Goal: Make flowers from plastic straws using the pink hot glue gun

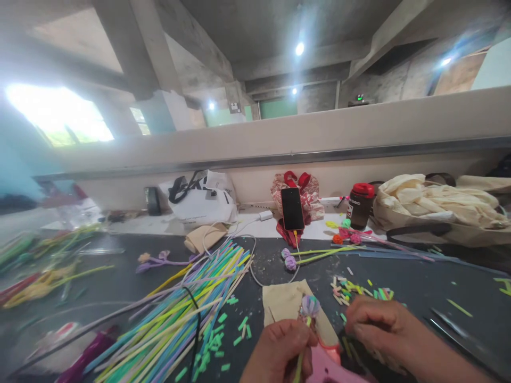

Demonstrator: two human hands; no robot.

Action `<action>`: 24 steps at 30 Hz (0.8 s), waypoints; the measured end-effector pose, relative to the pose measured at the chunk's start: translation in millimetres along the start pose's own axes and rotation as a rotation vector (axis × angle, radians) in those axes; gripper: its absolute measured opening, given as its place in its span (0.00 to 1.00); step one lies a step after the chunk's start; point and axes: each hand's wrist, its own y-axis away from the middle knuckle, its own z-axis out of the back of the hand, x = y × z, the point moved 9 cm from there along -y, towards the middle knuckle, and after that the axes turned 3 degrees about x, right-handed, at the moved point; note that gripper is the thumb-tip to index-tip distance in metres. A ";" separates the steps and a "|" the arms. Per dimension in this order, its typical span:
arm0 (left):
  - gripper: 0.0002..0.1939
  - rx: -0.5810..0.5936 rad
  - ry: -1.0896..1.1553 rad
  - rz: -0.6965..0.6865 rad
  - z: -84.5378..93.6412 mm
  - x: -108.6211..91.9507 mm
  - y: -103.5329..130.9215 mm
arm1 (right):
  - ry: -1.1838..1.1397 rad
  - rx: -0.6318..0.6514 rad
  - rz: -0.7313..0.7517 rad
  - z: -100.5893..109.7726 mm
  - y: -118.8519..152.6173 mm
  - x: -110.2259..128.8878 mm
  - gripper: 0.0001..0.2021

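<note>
At the bottom centre my left hand point(285, 348) pinches the yellow-green stem of a flower with a purple and teal head point(310, 306). The flower head stands above my fingers, over a beige cloth point(285, 297). To the right, my right hand point(373, 324) is closed with its fingers curled; whether it holds anything is hidden. A pink tool point(325, 367), partly covered, lies between the hands. Small cut coloured pieces point(351, 287) are scattered just beyond my right hand. Left of the cloth lies a large bundle of pastel sticks point(207, 298).
Two purple flowers point(290, 263) lie beyond the cloth. Behind them a phone point(293, 209) leans on a red-patterned bag, with a cable attached. A dark bottle point(360, 207), a cream bag point(435, 202) and a white bag point(202, 199) stand along the back. Tweezers-like metal point(451, 335) lies right.
</note>
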 end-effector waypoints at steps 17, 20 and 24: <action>0.26 -0.007 -0.136 -0.055 -13.7 -4.7 5.8 | -0.515 0.070 -0.022 -28.8 -26.1 32.8 0.17; 0.26 -0.010 -0.130 -0.047 -14.4 -5.5 6.8 | -0.529 0.075 -0.060 -32.3 -26.9 32.7 0.15; 0.25 -0.006 -0.112 -0.032 -17.7 -8.5 9.5 | -0.486 0.028 -0.094 -31.4 -26.3 29.9 0.13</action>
